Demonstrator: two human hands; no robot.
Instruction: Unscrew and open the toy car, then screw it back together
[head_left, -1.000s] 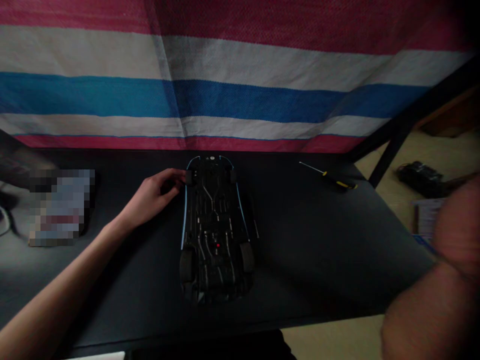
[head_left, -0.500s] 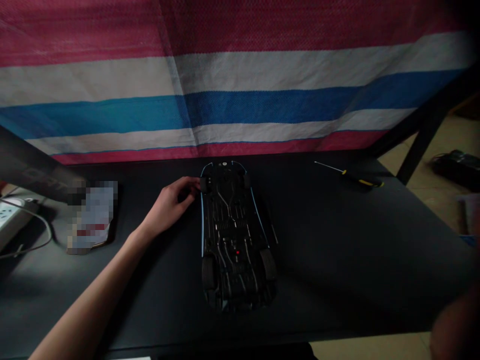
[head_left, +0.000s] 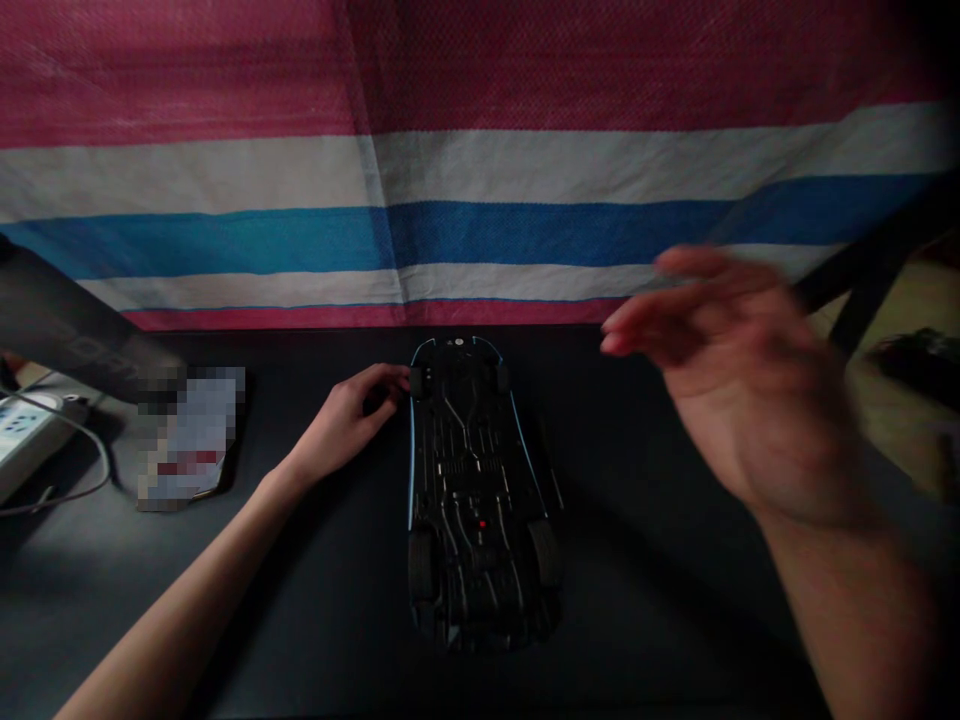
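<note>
A toy car point(head_left: 469, 480) lies upside down on the dark table, its black underside facing up and blue edges showing along the body. My left hand point(head_left: 360, 405) rests beside it, fingertips against the wheel at the far left, thumb apart from the fingers. On the right, my right hand point(head_left: 739, 370) is raised above the table, slightly blurred, with fingers bent and apart and nothing visible in them. The screwdriver seen earlier at the right is hidden behind this hand.
A thin dark rod point(head_left: 556, 488) lies close along the car's right side. At the left are a pixelated flat object point(head_left: 196, 425), a dark grey cylinder point(head_left: 82, 325) and a white power strip point(head_left: 30, 425) with a cable. A striped sheet point(head_left: 480, 235) hangs behind the table.
My right hand has come in from the lower right edge and now covers the screwdriver's spot. The view has shifted slightly. My left hand stays at the car's wheel.
</note>
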